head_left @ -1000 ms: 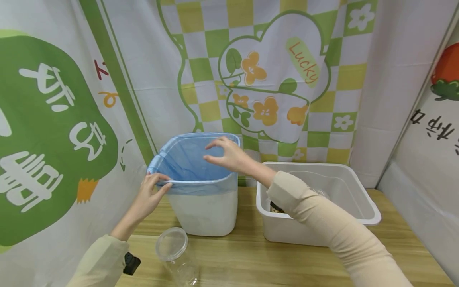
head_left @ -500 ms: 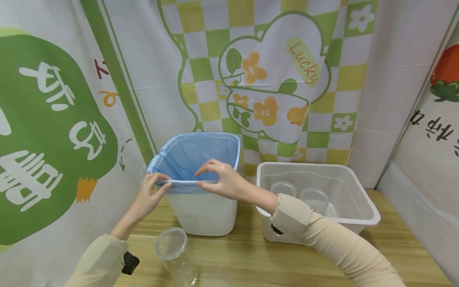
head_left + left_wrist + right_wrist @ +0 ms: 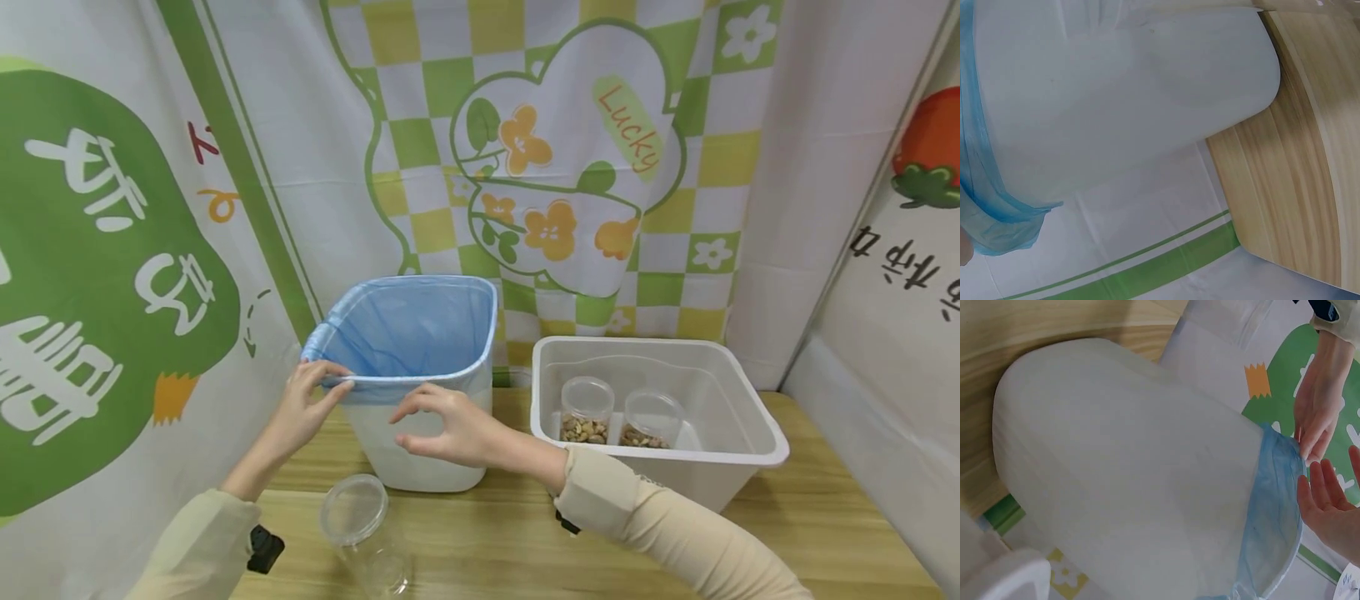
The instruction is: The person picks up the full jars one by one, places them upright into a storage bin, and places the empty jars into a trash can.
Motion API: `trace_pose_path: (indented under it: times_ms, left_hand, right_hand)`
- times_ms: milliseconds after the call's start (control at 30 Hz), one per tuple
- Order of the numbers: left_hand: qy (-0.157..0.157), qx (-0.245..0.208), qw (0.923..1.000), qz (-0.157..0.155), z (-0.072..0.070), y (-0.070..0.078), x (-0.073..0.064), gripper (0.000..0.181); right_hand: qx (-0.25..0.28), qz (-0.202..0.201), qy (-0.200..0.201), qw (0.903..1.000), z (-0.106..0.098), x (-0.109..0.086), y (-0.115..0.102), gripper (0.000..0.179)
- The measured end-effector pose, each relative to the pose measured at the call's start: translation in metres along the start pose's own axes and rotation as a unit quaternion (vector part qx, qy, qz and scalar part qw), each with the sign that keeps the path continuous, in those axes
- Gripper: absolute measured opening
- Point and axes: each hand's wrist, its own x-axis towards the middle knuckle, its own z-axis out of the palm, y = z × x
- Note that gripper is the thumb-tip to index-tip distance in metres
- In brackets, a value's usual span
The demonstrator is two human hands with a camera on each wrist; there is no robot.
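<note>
A white trash bin [image 3: 367, 429] stands at the back left, lined with a blue trash bag [image 3: 408, 321] folded over its rim. At the bin's near left rim my left hand [image 3: 296, 421] pinches the bag's edge, fingertips inside and thumb outside. My right hand [image 3: 453, 429] hovers in front of the bin's near wall, fingers loosely curved and nothing between them. The right wrist view shows the bag's folded band [image 3: 1275, 487] beside both hands. Nearer me, a clear plastic jar [image 3: 356, 512] with a lid is upright on the table.
To the bin's right sits a white plastic tub [image 3: 750, 458] on the wooden table [image 3: 480, 558]. Inside it are two clear jars, a left one [image 3: 587, 408] and a right one [image 3: 651, 421], partly filled with brown nut-like pieces. Printed curtains [image 3: 300, 100] close off the back and sides.
My right hand has come out from over the bin's opening, down and towards me, past the front rim. The tub's jars now show. The left hand keeps its place on the rim.
</note>
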Motion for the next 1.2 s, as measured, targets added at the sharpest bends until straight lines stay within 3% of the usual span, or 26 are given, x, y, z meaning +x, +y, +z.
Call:
trace_pose_path:
  times_ms: [500, 933, 1200]
  left_hand:
    - [-0.014, -0.006, 0.9999, -0.008, -0.003, -0.003, 0.0, 0.007]
    - [-0.005, -0.011, 0.9999, 0.002, -0.003, -0.004, 0.0, 0.008]
    - [-0.01, -0.01, 0.9999, -0.003, -0.002, -0.004, 0.0, 0.008]
  right_hand:
    - [0.028, 0.008, 0.005, 0.9995, 0.036, -0.019, 0.005, 0.021]
    - [0.092, 0.053, -0.004, 0.9944, 0.063, -0.03, 0.008, 0.023]
    - [0.091, 0.073, -0.002, 0.9932, 0.079, -0.035, 0.011, 0.026]
